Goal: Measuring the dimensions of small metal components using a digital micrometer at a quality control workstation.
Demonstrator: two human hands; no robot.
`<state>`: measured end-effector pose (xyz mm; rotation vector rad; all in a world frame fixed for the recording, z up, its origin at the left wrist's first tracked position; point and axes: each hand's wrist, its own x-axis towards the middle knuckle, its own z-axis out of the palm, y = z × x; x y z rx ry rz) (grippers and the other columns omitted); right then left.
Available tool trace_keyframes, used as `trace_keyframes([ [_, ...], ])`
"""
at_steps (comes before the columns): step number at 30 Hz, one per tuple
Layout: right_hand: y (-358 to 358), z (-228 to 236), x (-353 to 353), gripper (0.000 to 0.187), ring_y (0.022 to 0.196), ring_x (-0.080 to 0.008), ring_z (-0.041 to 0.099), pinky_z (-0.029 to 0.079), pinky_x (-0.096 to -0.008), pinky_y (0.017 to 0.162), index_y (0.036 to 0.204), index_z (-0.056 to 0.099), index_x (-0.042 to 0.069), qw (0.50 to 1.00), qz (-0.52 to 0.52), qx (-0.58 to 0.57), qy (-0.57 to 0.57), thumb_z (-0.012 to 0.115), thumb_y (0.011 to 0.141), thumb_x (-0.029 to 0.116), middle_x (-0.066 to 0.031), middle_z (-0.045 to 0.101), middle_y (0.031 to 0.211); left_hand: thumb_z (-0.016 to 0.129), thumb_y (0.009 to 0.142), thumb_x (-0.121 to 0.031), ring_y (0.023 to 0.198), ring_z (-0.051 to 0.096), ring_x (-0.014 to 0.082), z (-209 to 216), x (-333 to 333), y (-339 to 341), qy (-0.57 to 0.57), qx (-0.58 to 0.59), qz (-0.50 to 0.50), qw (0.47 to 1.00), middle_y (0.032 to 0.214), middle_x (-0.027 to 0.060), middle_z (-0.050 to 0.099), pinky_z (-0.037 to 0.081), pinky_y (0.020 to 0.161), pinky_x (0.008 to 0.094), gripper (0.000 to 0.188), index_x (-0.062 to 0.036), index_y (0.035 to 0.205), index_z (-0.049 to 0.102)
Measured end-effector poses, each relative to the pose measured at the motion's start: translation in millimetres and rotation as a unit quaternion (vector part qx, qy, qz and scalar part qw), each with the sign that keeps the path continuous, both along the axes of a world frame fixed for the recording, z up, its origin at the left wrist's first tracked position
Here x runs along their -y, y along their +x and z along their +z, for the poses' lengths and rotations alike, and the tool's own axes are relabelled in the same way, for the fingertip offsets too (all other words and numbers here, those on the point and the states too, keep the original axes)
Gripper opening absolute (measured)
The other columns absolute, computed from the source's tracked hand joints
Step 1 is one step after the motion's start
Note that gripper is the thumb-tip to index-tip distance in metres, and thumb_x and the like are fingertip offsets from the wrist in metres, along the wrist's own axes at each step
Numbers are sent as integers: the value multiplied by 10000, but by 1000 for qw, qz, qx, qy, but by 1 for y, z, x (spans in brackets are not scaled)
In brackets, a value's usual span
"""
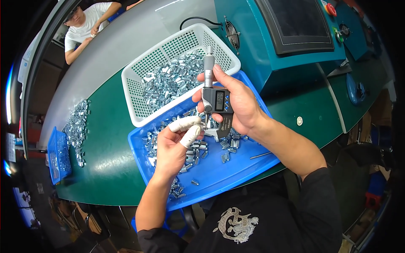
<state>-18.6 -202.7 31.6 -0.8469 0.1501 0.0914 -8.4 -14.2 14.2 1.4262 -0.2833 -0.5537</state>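
My right hand (244,103) is wrapped round a digital micrometer (220,101), its thumb high by the grey thimble. The micrometer stands with its thimble pointing away from me and its dark frame toward me. My left hand (172,152) wears white finger cots on the thumb and index finger. These pinch a small metal piece (203,125) at the micrometer's jaws, and the fingers hide most of it. Both hands are over a blue tray (230,179) that holds many loose shiny metal pieces (196,154).
Behind the tray, a white perforated basket (130,99) holds more metal pieces. A loose pile (78,126) and a small blue basket (54,158) lie at left. A teal machine with a dark screen (295,23) stands at right. Another person (86,25) sits beyond the table.
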Motion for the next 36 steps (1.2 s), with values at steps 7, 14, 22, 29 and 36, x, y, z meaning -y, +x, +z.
trace_keyframes([
  [7,-1,0,1,482,710,-130,637,432,-201,408,1204,470,48,1000,7,12,6,329,986,454,-118,627,884,627,866,-42,822,656,175,2,2,-1,-13,-24,-4,1000,934,109,663,561,733,298,246,33,1096,587],
  [14,1,-1,0,482,719,-134,637,434,-201,411,1212,459,33,1000,9,16,11,327,990,440,-119,628,880,623,866,-38,827,656,181,3,2,-1,-40,-41,0,998,941,114,660,569,725,301,242,33,1095,584],
  [22,1,-2,0,481,718,-139,628,440,-201,416,1228,437,21,1000,8,25,12,339,991,429,-118,621,884,630,868,-58,826,656,185,2,1,-1,-41,-71,7,997,949,113,663,559,745,308,246,23,1097,593],
  [29,1,-2,-1,480,724,-130,626,443,-202,412,1227,435,26,1000,11,18,-2,339,989,433,-117,619,887,620,871,-70,824,661,187,3,1,-1,-27,-48,-20,998,993,126,660,560,758,305,254,12,1110,589],
  [36,2,0,-3,409,700,-125,635,432,-195,396,1104,472,64,1000,3,6,-16,367,982,440,-109,624,863,629,863,-44,848,650,175,4,0,0,-48,-72,-19,996,979,112,658,562,737,290,242,27,1093,603],
])
